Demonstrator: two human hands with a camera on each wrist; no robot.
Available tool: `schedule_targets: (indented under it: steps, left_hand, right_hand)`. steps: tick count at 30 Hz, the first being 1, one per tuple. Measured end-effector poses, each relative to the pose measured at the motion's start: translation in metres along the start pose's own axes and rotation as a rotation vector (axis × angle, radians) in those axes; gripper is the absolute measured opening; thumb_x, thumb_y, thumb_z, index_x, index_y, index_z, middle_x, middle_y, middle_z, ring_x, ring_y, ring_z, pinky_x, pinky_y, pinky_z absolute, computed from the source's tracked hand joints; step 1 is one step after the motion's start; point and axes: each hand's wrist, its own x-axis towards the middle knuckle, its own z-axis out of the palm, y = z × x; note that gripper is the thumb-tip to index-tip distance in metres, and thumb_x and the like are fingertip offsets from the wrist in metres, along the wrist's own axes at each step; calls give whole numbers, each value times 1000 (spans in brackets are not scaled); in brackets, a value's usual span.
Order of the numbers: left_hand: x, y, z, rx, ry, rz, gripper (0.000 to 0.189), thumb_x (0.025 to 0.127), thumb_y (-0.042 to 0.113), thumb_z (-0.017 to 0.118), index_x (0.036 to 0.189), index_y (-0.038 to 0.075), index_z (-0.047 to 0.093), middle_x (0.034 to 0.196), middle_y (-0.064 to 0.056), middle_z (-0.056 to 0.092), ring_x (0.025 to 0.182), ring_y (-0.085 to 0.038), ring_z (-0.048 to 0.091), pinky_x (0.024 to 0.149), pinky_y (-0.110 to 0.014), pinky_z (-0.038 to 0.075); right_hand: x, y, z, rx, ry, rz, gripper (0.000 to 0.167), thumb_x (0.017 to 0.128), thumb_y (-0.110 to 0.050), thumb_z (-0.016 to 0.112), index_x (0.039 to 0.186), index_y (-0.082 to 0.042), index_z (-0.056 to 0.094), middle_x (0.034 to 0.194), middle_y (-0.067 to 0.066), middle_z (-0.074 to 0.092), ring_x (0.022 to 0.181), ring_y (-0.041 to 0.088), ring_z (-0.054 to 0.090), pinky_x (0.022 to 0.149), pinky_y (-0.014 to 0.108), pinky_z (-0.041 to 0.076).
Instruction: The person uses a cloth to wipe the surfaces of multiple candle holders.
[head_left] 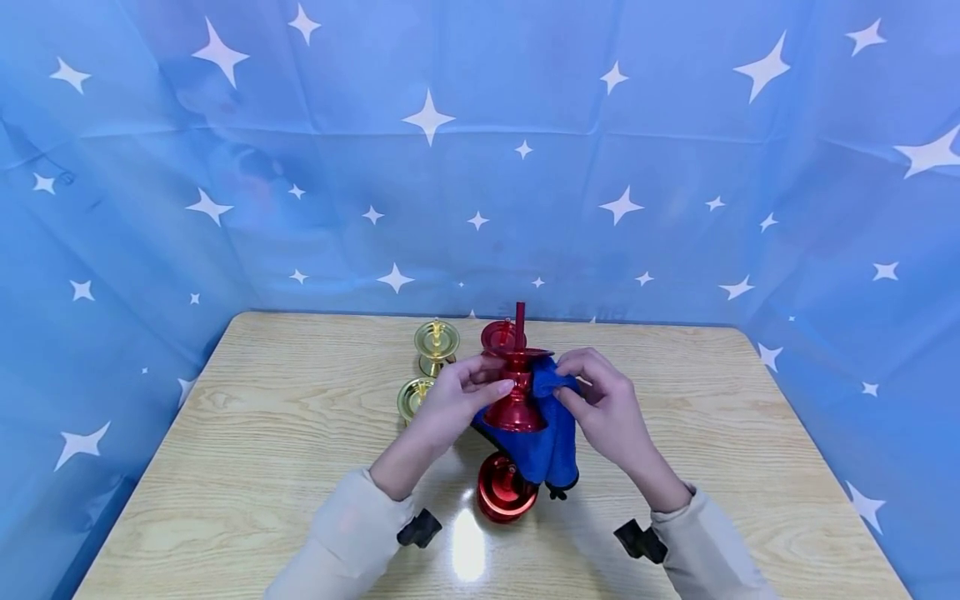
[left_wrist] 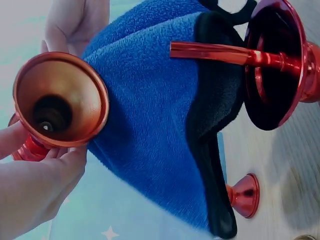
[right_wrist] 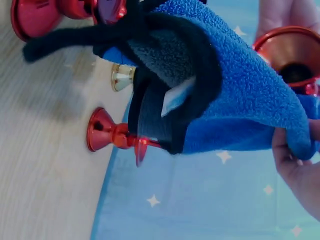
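Note:
My left hand [head_left: 454, 398] grips a shiny red metal candle holder [head_left: 517, 410] round its middle and keeps it upright above the table. A dish and a thin upright stem top this holder; the left wrist view looks into its hollow base [left_wrist: 82, 92]. Between finger and thumb, my right hand [head_left: 606, 410] pinches a blue fleecy cloth [head_left: 534, 457] with black edging. The cloth lies against the holder's right side and hangs down behind and below it. In the right wrist view, fingers [right_wrist: 285, 155] hold a fold of the cloth [right_wrist: 240, 85].
Below the hands, a red candle holder [head_left: 506, 493] stands near the table's front, partly under the cloth. Another red holder [head_left: 498, 333] stands at the back, beside a gold holder [head_left: 437, 340]. A second gold holder [head_left: 411, 400] is partly hidden by the left hand. A starry blue curtain [head_left: 480, 167] surrounds the wooden table [head_left: 285, 450].

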Motion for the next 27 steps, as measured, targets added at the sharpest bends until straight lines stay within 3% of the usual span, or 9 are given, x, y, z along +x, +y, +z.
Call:
schedule_targets:
  steps: [6,9,13,15,17,22,27]
  left_hand:
    - [-1,-4,4,93,56,25,38,82,14,69,114,-1,60,112,-13,60,101,-25,58,82,-34,50]
    - [-1,-7,4,179,100,72,31,81,11,70,108,-2,63,105,-14,62,100,-26,59,80,-34,51]
    - [1,-8,4,271,121,95,25,81,8,68,104,-2,65,99,-14,65,95,-26,60,76,-32,52]
    - [1,-7,3,244,115,84,27,82,9,68,105,-3,64,99,-14,65,92,-25,60,74,-31,52]
    - [1,-6,2,167,102,65,28,82,8,68,107,-5,63,100,-15,64,89,-22,61,74,-30,52]
    - [-1,0,2,-19,76,9,31,84,3,65,112,-8,58,102,-16,62,88,-19,61,78,-28,51]
    - [-3,0,6,16,74,-3,36,85,9,65,116,-6,56,106,-17,61,95,-23,60,82,-31,50]
  right_hand:
    - [-1,-1,4,-34,-7,3,28,73,23,59,86,-2,60,93,10,58,82,14,56,62,21,52]
    - [-2,-8,6,-99,-32,-53,30,72,22,62,87,-4,61,94,7,58,79,15,55,56,20,49]
    - [-1,-16,7,-162,-52,-137,32,71,21,64,89,-5,61,96,6,58,81,18,56,60,19,49]
    - [0,-16,6,-141,-46,-154,32,70,22,64,89,-4,61,97,9,57,84,19,57,65,18,49]
    - [0,-14,4,-94,-34,-138,32,70,24,62,89,-3,61,97,11,57,81,17,57,59,17,49]
    - [-1,-4,0,1,-13,-10,28,73,23,59,89,0,60,95,12,57,80,12,56,58,20,51]
    - [-3,-3,1,-17,-21,70,25,75,20,60,88,-1,59,93,8,58,83,12,57,68,22,52]
